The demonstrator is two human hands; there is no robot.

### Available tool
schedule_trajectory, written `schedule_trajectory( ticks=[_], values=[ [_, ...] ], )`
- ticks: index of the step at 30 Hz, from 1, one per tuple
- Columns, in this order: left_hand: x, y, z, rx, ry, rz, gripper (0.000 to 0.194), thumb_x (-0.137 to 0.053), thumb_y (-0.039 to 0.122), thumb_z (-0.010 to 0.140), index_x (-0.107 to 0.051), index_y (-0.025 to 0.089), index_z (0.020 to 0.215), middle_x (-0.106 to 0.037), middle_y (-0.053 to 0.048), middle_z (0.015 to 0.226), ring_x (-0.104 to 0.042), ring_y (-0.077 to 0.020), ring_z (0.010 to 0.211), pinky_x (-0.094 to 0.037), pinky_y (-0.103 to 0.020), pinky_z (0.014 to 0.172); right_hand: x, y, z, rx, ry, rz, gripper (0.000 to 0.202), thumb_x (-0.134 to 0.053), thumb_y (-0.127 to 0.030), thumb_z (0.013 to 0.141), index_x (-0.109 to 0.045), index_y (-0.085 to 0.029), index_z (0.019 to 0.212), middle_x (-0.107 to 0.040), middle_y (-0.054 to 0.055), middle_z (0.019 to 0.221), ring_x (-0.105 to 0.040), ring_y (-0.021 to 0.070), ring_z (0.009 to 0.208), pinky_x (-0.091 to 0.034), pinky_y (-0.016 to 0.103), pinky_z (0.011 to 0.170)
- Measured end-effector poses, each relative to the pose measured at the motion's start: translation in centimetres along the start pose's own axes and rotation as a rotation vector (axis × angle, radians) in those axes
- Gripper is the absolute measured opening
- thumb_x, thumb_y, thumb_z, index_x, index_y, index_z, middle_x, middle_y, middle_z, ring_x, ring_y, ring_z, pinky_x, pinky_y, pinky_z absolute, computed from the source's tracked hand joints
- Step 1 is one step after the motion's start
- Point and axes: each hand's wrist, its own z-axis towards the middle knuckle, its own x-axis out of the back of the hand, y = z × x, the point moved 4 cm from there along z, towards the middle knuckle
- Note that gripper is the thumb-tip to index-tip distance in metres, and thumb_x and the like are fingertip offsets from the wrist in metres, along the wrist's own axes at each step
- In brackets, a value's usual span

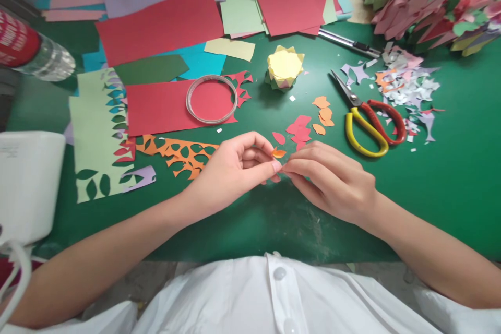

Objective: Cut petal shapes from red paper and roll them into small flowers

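Seemingly for steadiness, an orange paper petal [279, 153] is pinched by the left hand [238, 164], the right hand [336, 180] being narrowly closed, contents unclear.

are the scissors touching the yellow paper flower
Apart: the head view shows bare green table between the scissors and the yellow paper flower.

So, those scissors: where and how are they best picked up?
Best by the yellow loop and red loop, I'd say, with the right hand coming from the near side. The scissors lie flat, loops toward the person, blades pointing away and left, so that approach should avoid the tips.
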Motion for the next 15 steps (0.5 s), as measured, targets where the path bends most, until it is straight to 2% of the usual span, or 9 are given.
schedule_trajectory(
  ticks=[11,15],
  values=[
    [-0.01,0.08,0.04,-0.001,-0.006,-0.009,0.014,-0.068,0.019,0.082,-0.054,0.017,0.082,-0.066,0.006,0.066,-0.067,-0.0082,0.064,-0.051,-0.016,0.059,0.14,-0.2,0.42,0.015,0.018,-0.017,0.025,-0.058,0.0,0.084,-0.057,-0.019,0.102,-0.067,0.007,0.083,-0.059,0.0174,0.071,-0.053,0.03,0.061],
    [0.01,0.02,0.21,0.0,-0.012,-0.025,0.014,-0.068,0.019,0.082,-0.054,0.017,0.082,-0.065,0.006,0.065,-0.066,-0.0072,0.063,-0.051,-0.015,0.058,0.23,-0.41,0.32,0.072,0.036,-0.077,0.023,-0.06,-0.001,0.084,-0.058,-0.014,0.102,-0.067,0.008,0.082,-0.058,0.0166,0.069,-0.053,0.029,0.06]
  ],
)
